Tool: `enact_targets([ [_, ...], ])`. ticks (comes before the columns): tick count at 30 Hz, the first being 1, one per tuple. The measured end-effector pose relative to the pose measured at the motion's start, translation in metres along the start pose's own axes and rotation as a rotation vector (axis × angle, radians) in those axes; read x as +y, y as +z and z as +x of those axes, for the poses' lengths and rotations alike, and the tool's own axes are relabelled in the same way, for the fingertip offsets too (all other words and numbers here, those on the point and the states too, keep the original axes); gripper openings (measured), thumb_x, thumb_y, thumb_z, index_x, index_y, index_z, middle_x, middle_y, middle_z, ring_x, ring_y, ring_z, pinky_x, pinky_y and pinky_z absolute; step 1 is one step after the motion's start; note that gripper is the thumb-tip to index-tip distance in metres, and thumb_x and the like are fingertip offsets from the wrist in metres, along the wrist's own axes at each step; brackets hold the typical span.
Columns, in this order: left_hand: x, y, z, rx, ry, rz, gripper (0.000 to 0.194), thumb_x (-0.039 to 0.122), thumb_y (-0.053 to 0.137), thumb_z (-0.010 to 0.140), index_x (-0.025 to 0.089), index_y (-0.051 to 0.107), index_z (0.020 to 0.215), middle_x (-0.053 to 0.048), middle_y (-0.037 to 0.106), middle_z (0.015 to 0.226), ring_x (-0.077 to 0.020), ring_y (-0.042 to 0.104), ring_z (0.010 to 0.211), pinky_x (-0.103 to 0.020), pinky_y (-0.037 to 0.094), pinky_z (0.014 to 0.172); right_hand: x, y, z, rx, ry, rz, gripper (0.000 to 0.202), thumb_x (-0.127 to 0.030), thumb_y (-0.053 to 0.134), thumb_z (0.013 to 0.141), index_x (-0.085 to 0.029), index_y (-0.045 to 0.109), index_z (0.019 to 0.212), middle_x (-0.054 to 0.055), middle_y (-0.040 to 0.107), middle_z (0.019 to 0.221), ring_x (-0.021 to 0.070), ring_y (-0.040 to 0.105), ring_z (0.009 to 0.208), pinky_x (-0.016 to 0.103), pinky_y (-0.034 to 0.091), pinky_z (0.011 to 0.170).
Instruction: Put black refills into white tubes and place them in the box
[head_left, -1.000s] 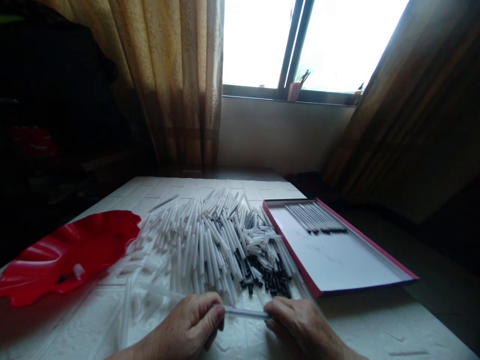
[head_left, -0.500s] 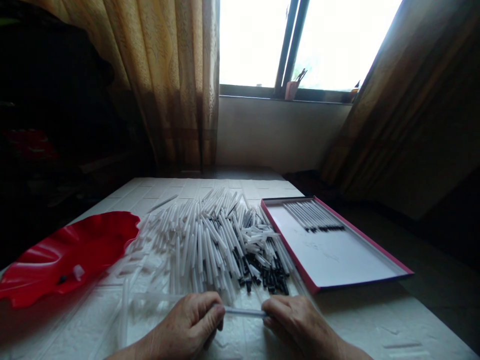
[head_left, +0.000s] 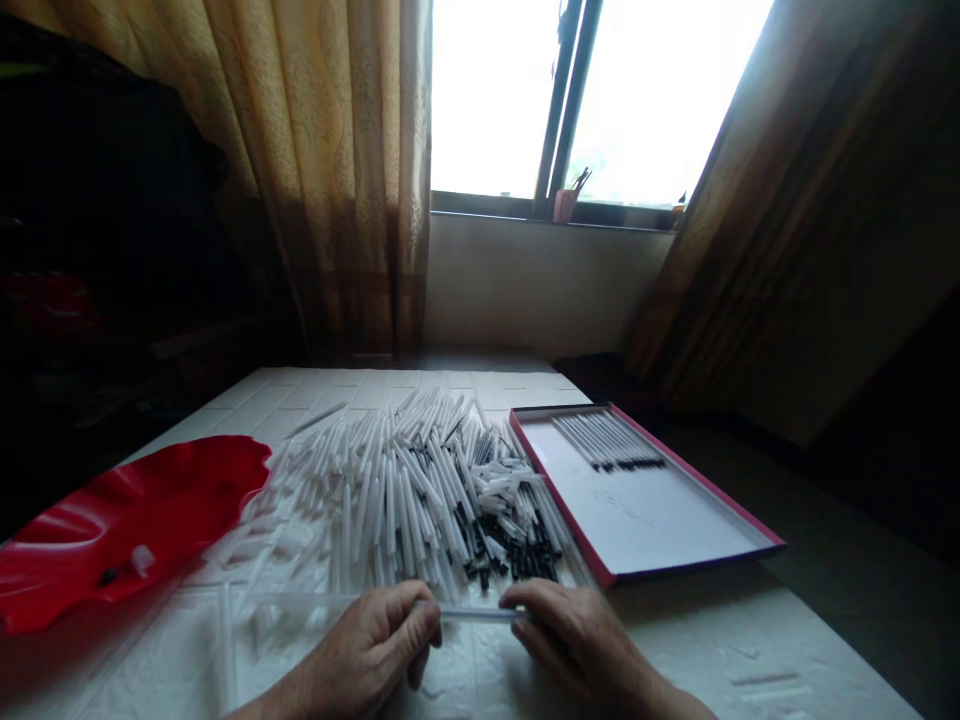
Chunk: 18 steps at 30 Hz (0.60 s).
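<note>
Near the table's front edge, my left hand is closed around a thin translucent tube, whose one part sticks out to the left. My right hand pinches the tube's right end between thumb and fingers. Just beyond both hands lies a large pile of white translucent tubes, with many black-tipped ones on its right side. To the right, a shallow pink-rimmed box lid holds a row of tubes with black ends.
A red wavy-edged dish with small bits in it stands at the left. Loose tubes lie near its right side. A pink cup with sticks is on the windowsill, between curtains.
The view has shifted, so the table things appear slightly further left. My right hand's fingers have loosened a little at the tube's end, and my left hand still grips it.
</note>
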<state>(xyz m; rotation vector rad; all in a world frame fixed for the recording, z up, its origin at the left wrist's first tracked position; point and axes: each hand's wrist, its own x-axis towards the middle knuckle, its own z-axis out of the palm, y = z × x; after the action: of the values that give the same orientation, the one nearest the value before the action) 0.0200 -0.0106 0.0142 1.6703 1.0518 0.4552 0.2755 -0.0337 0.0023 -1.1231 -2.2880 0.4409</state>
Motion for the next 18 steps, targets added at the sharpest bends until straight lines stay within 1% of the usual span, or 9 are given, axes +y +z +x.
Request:
enact_targets([
  [4,-0.007,-0.002,0.002,0.010,0.051,-0.026,0.073,0.093,0.037,0.076,0.021,0.052,0.073,0.004,0.048,0.059,-0.0121,0.040,0.052,-0.022,0.030,0.048,-0.009,-0.010,-0.003,0.075,-0.039,-0.055,0.018,-0.021,0.047,0.095,-0.021,0.064,0.098,0.006,0.070,0.083,0.0170,0.067,0.070,0.024,0.049,0.062],
  [7,-0.013,-0.003,0.005,0.027,0.051,-0.086,0.074,0.093,0.043,0.074,0.020,0.056,0.081,0.005,0.046,0.060,-0.0123,0.040,0.054,-0.022,0.029,0.050,-0.009,-0.033,-0.004,0.206,-0.025,-0.141,0.024,-0.024,0.046,0.098,-0.020,0.069,0.097,0.008,0.069,0.085,0.0176,0.067,0.073,0.025,0.051,0.065],
  [9,-0.017,-0.003,0.008,0.021,0.057,-0.103,0.075,0.093,0.045,0.073,0.020,0.057,0.084,0.005,0.046,0.061,-0.0127,0.040,0.056,-0.023,0.030,0.051,0.001,-0.057,0.000,0.289,0.123,-0.259,0.026,-0.028,0.047,0.099,-0.021,0.072,0.101,0.008,0.069,0.091,0.0187,0.069,0.080,0.026,0.053,0.071],
  [11,-0.020,-0.003,0.010,-0.010,0.074,-0.093,0.075,0.094,0.045,0.072,0.020,0.056,0.083,0.005,0.044,0.061,-0.0129,0.039,0.056,-0.023,0.030,0.050,0.019,-0.080,0.010,0.320,0.447,-0.474,0.025,-0.030,0.050,0.099,-0.023,0.073,0.104,0.006,0.071,0.098,0.0190,0.070,0.089,0.026,0.054,0.078],
  [12,-0.020,-0.003,0.010,-0.019,0.080,-0.085,0.075,0.094,0.045,0.071,0.020,0.055,0.081,0.006,0.043,0.061,-0.0129,0.039,0.057,-0.022,0.030,0.050,0.029,-0.091,0.016,0.324,0.535,-0.525,0.024,-0.029,0.052,0.099,-0.022,0.072,0.108,0.008,0.071,0.104,0.0208,0.070,0.092,0.028,0.054,0.079],
  [13,-0.021,-0.003,0.011,-0.023,0.083,-0.077,0.074,0.094,0.046,0.071,0.021,0.055,0.080,0.006,0.042,0.061,-0.0128,0.038,0.057,-0.022,0.029,0.050,0.040,-0.099,0.023,0.328,0.591,-0.557,0.023,-0.027,0.053,0.100,-0.021,0.071,0.112,0.009,0.072,0.108,0.0224,0.070,0.094,0.031,0.054,0.079],
  [15,-0.020,-0.004,0.011,-0.023,0.083,-0.065,0.073,0.093,0.046,0.072,0.021,0.054,0.079,0.006,0.040,0.060,-0.0125,0.035,0.056,-0.022,0.028,0.049,0.060,-0.107,0.037,0.298,0.683,-0.606,0.021,-0.024,0.057,0.099,-0.017,0.068,0.115,0.010,0.073,0.103,0.0231,0.071,0.093,0.033,0.056,0.078],
  [16,-0.019,-0.004,0.011,-0.025,0.081,-0.059,0.072,0.093,0.046,0.073,0.021,0.054,0.079,0.007,0.039,0.061,-0.0124,0.035,0.056,-0.022,0.027,0.049,0.068,-0.108,0.044,0.267,0.718,-0.628,0.019,-0.024,0.058,0.100,-0.015,0.068,0.113,0.009,0.073,0.101,0.0226,0.070,0.093,0.035,0.056,0.080],
  [18,-0.019,-0.006,0.010,-0.054,0.080,-0.043,0.071,0.092,0.046,0.074,0.022,0.054,0.079,0.007,0.038,0.061,-0.0121,0.033,0.055,-0.023,0.026,0.048,0.079,-0.105,0.056,0.198,0.779,-0.669,0.018,-0.028,0.061,0.100,-0.015,0.066,0.112,0.006,0.071,0.105,0.0211,0.070,0.092,0.039,0.057,0.082],
])
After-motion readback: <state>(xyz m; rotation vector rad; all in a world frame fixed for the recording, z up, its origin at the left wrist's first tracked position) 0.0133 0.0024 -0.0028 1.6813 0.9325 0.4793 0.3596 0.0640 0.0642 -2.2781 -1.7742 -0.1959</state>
